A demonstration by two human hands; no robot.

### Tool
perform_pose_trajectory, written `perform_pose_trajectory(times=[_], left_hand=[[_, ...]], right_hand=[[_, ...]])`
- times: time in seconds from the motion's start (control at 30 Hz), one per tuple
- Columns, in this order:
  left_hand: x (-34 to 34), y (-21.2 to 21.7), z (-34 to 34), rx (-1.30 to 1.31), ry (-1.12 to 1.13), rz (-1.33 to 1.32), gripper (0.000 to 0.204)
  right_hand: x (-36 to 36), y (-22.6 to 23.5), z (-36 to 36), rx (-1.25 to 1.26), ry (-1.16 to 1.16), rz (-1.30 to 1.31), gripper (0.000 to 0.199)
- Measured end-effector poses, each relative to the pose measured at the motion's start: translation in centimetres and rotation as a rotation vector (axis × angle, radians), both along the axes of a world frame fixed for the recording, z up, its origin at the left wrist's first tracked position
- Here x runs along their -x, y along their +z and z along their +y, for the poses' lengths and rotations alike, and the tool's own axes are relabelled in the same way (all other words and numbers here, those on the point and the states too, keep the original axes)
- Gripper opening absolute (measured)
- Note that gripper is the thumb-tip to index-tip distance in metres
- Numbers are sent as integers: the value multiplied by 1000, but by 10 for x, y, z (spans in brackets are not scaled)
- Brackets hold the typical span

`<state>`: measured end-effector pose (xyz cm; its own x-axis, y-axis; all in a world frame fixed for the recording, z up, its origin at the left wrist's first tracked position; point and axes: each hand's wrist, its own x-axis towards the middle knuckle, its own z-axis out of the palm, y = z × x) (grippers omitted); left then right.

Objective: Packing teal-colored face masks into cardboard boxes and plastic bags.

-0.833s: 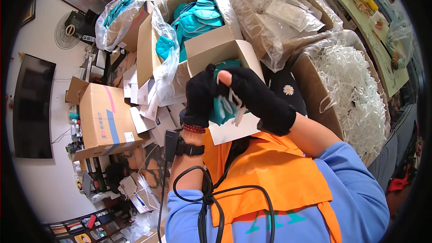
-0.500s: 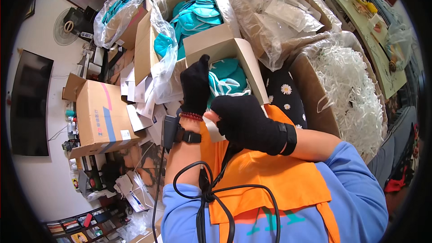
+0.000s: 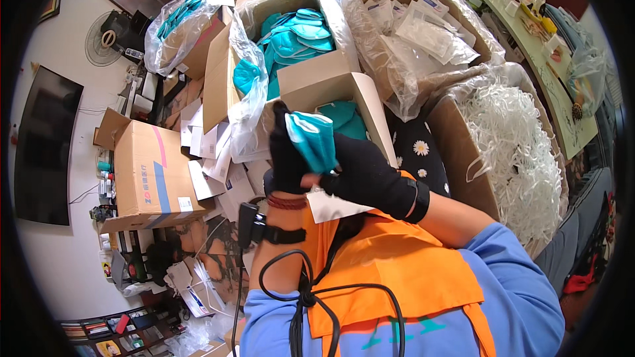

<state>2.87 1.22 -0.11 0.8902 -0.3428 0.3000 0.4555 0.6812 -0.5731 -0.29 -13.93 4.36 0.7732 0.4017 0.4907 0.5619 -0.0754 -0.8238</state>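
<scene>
A teal folded face mask (image 3: 312, 142) is held up in front of me, above the small white-lined carton (image 3: 374, 112). My left hand (image 3: 284, 149), in a black glove, has its fingers closed around the mask's left side. From the right, my right hand (image 3: 370, 177), also black-gloved, grips the mask's lower right edge; part of its fingers is hidden. Inside the small carton lie more teal masks (image 3: 344, 119). The carton's white front flap (image 3: 336, 207) shows beneath my right hand.
Behind stands a plastic-lined box (image 3: 350, 49) of teal masks, with a box (image 3: 417, 79) of clear packets beside it. Right of me, another box (image 3: 456, 129) holds white ear-loop cords (image 3: 509, 139). A closed-sided brown carton (image 3: 155, 172) and scattered white leaflets (image 3: 215, 152) are left.
A teal mask has come up out of the small carton into my hands. My left hand has turned and sits slightly lower, and my right hand has moved to the mask's edge.
</scene>
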Motion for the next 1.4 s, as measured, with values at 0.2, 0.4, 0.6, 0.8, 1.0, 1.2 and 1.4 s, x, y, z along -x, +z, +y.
perform_pose_trajectory(times=[0.2,0.4,0.6,0.8,1.0,1.2,1.4], left_hand=[[1,27,-7,-2414,669,-263,35],[-111,44,24,-2209,635,-18,27],[-204,28,68,-1919,565,176,42],[-144,-26,38,-2273,198,-253,22],[-91,-95,26,-3260,-80,-536,32],[-76,-129,18,-3462,662,-831,27],[-87,-125,29,-3393,807,-967,15]], right_hand=[[-44,-22,-34,-303,-48,820,44],[-49,-1,-75,-262,-205,881,33],[-81,6,-153,-386,-452,662,27],[-113,30,-307,393,-1047,18,38],[-107,-21,-403,1023,-964,-418,37],[-71,-34,-445,1751,-915,-240,33],[-47,3,-429,1330,-931,-242,42]])
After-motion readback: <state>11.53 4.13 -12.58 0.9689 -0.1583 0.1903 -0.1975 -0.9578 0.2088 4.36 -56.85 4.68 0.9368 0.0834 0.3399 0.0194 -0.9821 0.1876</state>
